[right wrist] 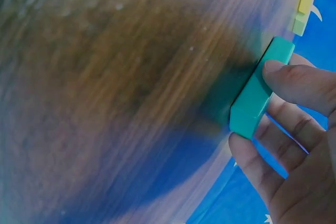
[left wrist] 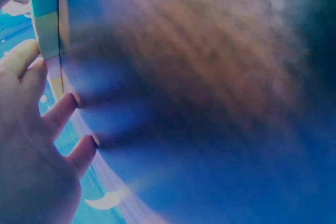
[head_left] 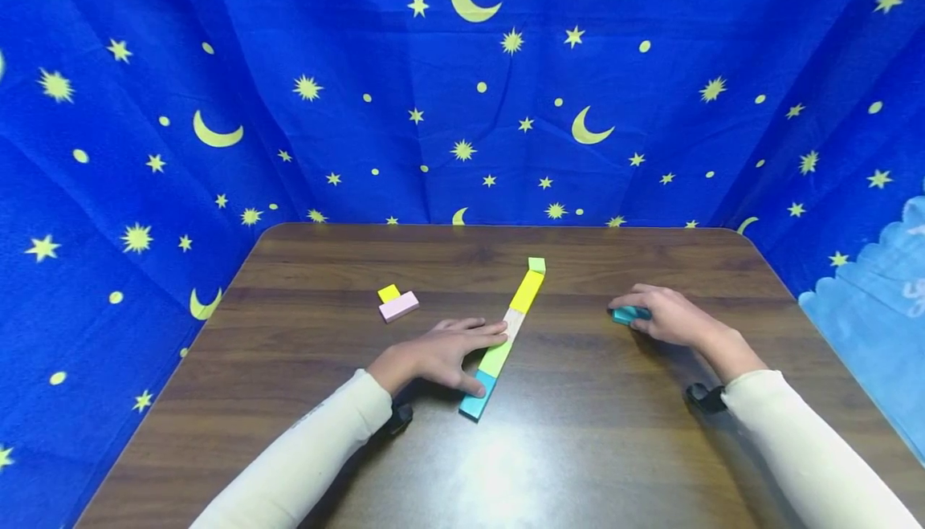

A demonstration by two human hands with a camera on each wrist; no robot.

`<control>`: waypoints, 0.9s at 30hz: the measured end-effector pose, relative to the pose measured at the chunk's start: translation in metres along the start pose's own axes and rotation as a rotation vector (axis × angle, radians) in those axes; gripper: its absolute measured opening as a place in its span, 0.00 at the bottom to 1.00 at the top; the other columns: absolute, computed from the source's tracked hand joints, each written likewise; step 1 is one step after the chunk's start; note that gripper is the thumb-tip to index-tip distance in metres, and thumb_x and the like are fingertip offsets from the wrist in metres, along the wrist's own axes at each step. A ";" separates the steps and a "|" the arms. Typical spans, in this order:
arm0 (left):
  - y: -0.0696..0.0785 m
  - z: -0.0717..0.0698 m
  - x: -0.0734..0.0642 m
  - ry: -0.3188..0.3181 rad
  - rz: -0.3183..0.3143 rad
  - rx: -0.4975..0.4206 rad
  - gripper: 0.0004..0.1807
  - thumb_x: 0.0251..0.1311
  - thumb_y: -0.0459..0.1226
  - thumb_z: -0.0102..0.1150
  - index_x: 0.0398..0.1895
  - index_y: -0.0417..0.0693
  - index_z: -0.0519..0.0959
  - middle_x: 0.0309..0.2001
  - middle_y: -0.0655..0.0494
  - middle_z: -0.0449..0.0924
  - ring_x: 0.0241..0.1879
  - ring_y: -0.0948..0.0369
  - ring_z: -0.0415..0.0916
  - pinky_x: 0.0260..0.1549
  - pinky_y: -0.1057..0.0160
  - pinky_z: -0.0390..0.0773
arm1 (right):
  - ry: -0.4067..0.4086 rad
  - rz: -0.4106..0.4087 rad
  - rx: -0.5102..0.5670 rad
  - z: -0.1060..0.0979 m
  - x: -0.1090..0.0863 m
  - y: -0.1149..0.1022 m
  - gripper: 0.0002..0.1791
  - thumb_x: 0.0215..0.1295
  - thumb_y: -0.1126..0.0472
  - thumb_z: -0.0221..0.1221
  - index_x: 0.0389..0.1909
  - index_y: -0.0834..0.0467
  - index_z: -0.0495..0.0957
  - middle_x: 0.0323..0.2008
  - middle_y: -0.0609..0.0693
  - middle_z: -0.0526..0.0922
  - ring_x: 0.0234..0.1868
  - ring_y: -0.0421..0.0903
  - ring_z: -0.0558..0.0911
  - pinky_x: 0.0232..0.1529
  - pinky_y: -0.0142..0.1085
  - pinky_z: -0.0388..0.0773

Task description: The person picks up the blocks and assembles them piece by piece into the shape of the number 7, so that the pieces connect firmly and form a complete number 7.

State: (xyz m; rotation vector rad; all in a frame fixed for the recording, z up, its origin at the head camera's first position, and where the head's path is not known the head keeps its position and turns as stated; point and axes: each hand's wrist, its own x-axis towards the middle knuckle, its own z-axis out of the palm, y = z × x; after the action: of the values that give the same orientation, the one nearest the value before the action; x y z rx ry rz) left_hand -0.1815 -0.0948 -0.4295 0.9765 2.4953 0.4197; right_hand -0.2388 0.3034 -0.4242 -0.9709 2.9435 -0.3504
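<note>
In the head view, eight wooden blocks show on the table (head_left: 578, 449). Five form one row slanting from seven o'clock to one o'clock: a blue block (head_left: 473, 407), a lime block (head_left: 495, 360), a white block (head_left: 515, 320), a long yellow block (head_left: 527, 292) and a pale green block (head_left: 537, 265). Two more, a small yellow block (head_left: 389, 293) and a pink block (head_left: 399, 307), sit just beside each other toward ten o'clock from the left hand (head_left: 448, 352). That hand is spread and relaxed, touching the row and covering parts of it. Toward three o'clock from the row, the right hand (head_left: 668, 314) grips a turquoise block (head_left: 625, 315), partly hidden by its fingers.

In the left wrist view, four blocks of the row can be made out between ten and eleven o'clock; the nearest is cut off at the top. The thumb is mostly cropped, and the table is blurred.

In the right wrist view, the turquoise block is pinched between thumb and fingers at three o'clock; whether it touches the table is unclear. Two row blocks appear near one o'clock, one cut off.
</note>
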 end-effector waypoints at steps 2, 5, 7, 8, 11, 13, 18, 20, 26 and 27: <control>0.000 0.000 0.000 -0.002 -0.005 0.001 0.46 0.58 0.56 0.64 0.78 0.66 0.54 0.81 0.72 0.43 0.81 0.53 0.41 0.76 0.42 0.46 | 0.004 -0.002 0.001 0.000 0.000 -0.001 0.21 0.59 0.69 0.64 0.53 0.52 0.83 0.44 0.52 0.83 0.40 0.46 0.81 0.40 0.46 0.80; 0.000 -0.001 0.000 -0.004 -0.009 0.001 0.46 0.58 0.56 0.64 0.78 0.66 0.54 0.81 0.72 0.42 0.81 0.53 0.41 0.77 0.43 0.46 | 0.011 -0.003 0.000 0.000 0.001 -0.001 0.21 0.59 0.69 0.64 0.53 0.52 0.83 0.44 0.53 0.83 0.41 0.48 0.82 0.41 0.49 0.80; 0.000 -0.001 0.000 -0.003 -0.007 0.003 0.46 0.58 0.56 0.64 0.78 0.66 0.54 0.81 0.72 0.42 0.81 0.53 0.41 0.77 0.43 0.46 | 0.016 0.000 0.002 0.000 0.002 -0.001 0.21 0.58 0.69 0.64 0.53 0.52 0.83 0.44 0.53 0.84 0.41 0.48 0.82 0.41 0.50 0.80; 0.000 -0.001 0.000 -0.002 -0.005 0.002 0.46 0.58 0.56 0.64 0.78 0.66 0.54 0.81 0.72 0.42 0.81 0.53 0.41 0.76 0.43 0.46 | 0.018 0.003 0.000 0.000 0.002 -0.001 0.21 0.58 0.69 0.64 0.53 0.52 0.83 0.44 0.53 0.84 0.41 0.48 0.82 0.41 0.49 0.80; 0.000 -0.001 0.000 -0.004 0.000 0.001 0.46 0.58 0.56 0.64 0.78 0.66 0.54 0.81 0.71 0.43 0.81 0.53 0.41 0.76 0.42 0.47 | 0.024 0.004 -0.003 0.001 0.002 -0.001 0.21 0.58 0.69 0.64 0.52 0.52 0.83 0.43 0.52 0.84 0.40 0.47 0.82 0.40 0.48 0.80; -0.001 -0.001 0.000 -0.004 0.000 -0.005 0.46 0.58 0.56 0.65 0.78 0.65 0.55 0.81 0.71 0.43 0.81 0.53 0.42 0.76 0.42 0.47 | 0.028 0.003 -0.002 0.001 0.002 -0.001 0.20 0.57 0.69 0.64 0.52 0.52 0.83 0.42 0.51 0.84 0.39 0.46 0.81 0.39 0.47 0.79; -0.002 -0.001 0.000 0.001 -0.002 0.002 0.46 0.58 0.56 0.65 0.78 0.66 0.54 0.81 0.72 0.43 0.81 0.53 0.41 0.76 0.43 0.46 | 0.003 0.001 0.021 -0.002 0.007 -0.003 0.20 0.57 0.70 0.64 0.51 0.54 0.83 0.42 0.52 0.84 0.40 0.47 0.81 0.40 0.46 0.79; -0.002 0.000 0.000 0.000 0.000 0.010 0.46 0.58 0.57 0.64 0.78 0.66 0.54 0.81 0.72 0.42 0.81 0.53 0.41 0.76 0.43 0.46 | -0.017 0.011 0.033 -0.006 0.012 -0.004 0.20 0.58 0.70 0.63 0.51 0.54 0.83 0.45 0.53 0.84 0.43 0.49 0.82 0.43 0.48 0.80; -0.001 0.000 -0.001 0.003 0.005 0.002 0.46 0.58 0.56 0.65 0.78 0.64 0.55 0.81 0.70 0.43 0.81 0.53 0.42 0.76 0.43 0.47 | -0.019 0.018 0.051 -0.026 0.040 -0.011 0.20 0.60 0.72 0.61 0.54 0.58 0.81 0.49 0.57 0.84 0.49 0.55 0.82 0.50 0.55 0.79; 0.000 0.000 -0.001 0.002 0.004 0.000 0.46 0.58 0.56 0.65 0.78 0.64 0.55 0.81 0.70 0.43 0.81 0.53 0.42 0.76 0.43 0.46 | -0.015 0.014 0.051 -0.029 0.046 -0.013 0.20 0.60 0.73 0.61 0.54 0.59 0.81 0.49 0.58 0.84 0.48 0.55 0.82 0.50 0.54 0.79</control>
State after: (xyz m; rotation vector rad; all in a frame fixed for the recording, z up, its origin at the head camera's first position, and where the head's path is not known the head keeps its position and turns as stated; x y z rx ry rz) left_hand -0.1808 -0.0955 -0.4290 0.9813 2.4953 0.4225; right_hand -0.2708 0.2722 -0.3913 -0.9423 2.9108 -0.4133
